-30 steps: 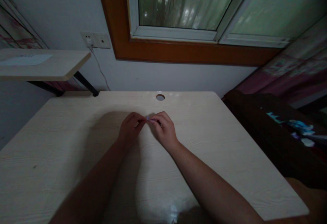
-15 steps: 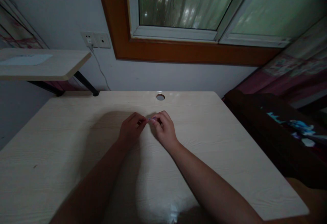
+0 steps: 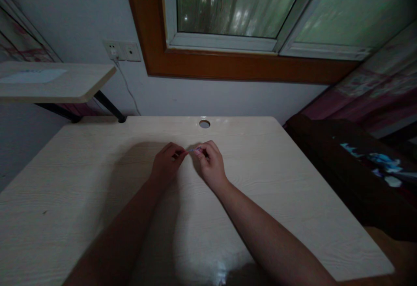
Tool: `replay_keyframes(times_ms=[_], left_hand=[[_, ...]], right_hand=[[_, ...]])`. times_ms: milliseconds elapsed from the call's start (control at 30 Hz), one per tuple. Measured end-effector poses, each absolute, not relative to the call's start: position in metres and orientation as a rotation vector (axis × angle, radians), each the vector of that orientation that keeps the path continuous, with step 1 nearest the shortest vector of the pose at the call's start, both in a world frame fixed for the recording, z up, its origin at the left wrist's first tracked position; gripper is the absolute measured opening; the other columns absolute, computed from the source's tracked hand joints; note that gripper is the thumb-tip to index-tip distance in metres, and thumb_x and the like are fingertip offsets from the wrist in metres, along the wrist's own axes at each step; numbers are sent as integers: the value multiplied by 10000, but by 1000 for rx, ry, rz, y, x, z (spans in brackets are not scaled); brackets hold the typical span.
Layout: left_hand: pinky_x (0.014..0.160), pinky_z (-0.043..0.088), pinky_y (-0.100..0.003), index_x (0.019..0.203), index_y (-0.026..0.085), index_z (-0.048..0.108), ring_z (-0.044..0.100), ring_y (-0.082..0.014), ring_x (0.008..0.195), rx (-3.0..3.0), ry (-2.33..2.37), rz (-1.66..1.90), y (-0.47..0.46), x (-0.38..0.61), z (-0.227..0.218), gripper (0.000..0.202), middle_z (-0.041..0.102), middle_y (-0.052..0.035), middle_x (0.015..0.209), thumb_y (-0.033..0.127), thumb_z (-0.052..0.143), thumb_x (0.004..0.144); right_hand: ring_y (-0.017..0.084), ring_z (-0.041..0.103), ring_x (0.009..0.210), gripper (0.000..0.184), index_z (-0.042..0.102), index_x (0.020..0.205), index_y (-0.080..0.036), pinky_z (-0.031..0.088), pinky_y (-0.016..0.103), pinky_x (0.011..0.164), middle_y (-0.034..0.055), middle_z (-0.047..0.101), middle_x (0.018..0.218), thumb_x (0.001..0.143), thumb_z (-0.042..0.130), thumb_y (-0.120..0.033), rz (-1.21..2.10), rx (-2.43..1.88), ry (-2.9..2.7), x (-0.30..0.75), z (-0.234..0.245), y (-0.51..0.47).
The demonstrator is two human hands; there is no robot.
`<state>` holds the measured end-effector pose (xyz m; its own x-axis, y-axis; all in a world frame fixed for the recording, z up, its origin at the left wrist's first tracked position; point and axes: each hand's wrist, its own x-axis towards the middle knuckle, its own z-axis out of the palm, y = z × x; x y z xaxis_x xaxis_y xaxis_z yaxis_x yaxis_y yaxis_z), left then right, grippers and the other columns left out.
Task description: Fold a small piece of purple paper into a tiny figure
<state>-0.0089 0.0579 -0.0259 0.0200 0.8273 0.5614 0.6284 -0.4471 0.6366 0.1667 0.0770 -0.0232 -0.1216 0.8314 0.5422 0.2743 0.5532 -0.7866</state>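
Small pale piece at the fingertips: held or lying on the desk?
Held: left hand and right hand both pinch the small pale piece; desk contact cannot tell.

home bedroom | desk (image 3: 97, 181) | window (image 3: 234, 8) | bedding (image 3: 368, 164)

The small pale item (image 3: 194, 150) pinched between both hands is too tiny to identify.
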Motion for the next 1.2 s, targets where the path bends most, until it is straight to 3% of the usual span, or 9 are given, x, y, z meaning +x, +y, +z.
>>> replay_keyframes(times_ms=[233,500,900,1200], left_hand=[[650,556,-256,835,195,652,636,-138,723,1877,1630,1528,61,-13,-24,72,649,-9,817,252,671,874],[835,536,-344,970,215,690,624,-175,902,2342,1376,1571,57,-11,-22,75,678,-45,929,241,672,902],[811,518,-344,997,232,691,620,-177,864,2504,1371,1549,55,-13,-22,92,689,-45,910,249,627,933],[798,516,-330,981,226,672,609,-174,852,2534,1353,1590,54,-13,-18,85,679,-39,890,195,653,905]], right_hand=[[183,563,832,67,641,873,-220,456,327,744,25,583,862,922,600,-198,585,-979,-1596,170,-23,80],[188,590,862,68,663,960,-231,492,329,745,46,625,907,941,601,-211,520,-862,-1791,166,-21,72],[199,624,877,140,692,983,-267,521,354,752,49,662,927,953,575,-197,427,-827,-1825,171,-22,70],[185,628,824,86,688,932,-247,509,327,719,40,680,887,928,618,-196,494,-811,-1787,169,-21,71]])
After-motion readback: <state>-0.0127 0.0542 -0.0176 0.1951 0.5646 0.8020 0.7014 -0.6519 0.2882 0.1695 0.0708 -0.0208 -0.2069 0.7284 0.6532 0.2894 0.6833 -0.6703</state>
